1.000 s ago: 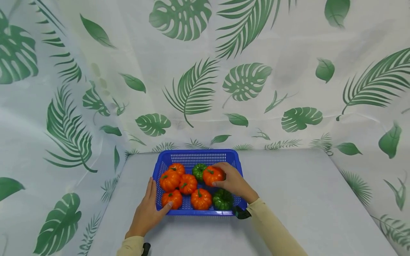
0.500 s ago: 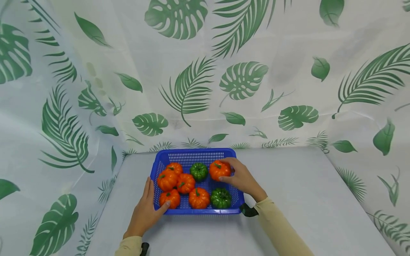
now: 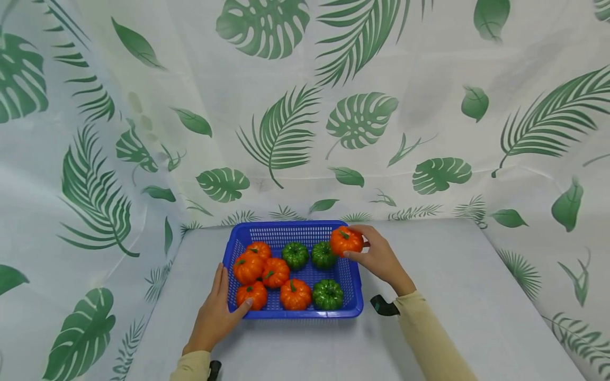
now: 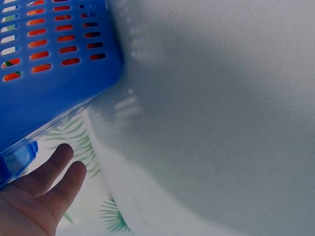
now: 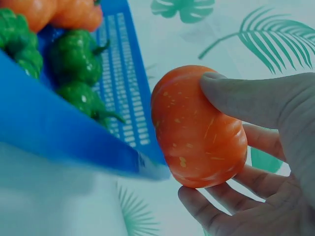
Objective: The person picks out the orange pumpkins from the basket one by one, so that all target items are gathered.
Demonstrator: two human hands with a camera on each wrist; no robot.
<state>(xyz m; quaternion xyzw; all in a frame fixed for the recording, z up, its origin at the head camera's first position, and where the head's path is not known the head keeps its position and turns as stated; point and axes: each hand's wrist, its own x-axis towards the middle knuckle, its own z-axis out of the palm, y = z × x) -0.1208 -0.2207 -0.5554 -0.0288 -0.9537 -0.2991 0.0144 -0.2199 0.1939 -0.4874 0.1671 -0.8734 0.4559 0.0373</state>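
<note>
An orange toy pumpkin (image 3: pixel 346 241) with a green stem is held in my right hand (image 3: pixel 381 260), above the right wall of a blue plastic basket (image 3: pixel 305 314). In the right wrist view the thumb lies on one side of this pumpkin (image 5: pixel 194 132) and the fingers support the other. My left hand (image 3: pixel 213 320) rests at the basket's front left corner, fingers straight along the outside and thumb at the front rim. Several orange pumpkins (image 3: pixel 248 268) lie in the basket's left and middle. Three green ones, including a front right pumpkin (image 3: pixel 328 294), sit further right.
The basket stands on a white table (image 3: pixel 443 286), against a white backdrop (image 3: pixel 305 201) printed with green leaves. Another leaf-printed sheet (image 3: pixel 95 211) rises at the left. A dark wrist strap piece (image 3: pixel 383 306) hangs by the right sleeve.
My right hand has carried the orange pumpkin up and to the right, from inside the basket to its right wall, uncovering a green pumpkin behind. My left hand keeps its place on the basket.
</note>
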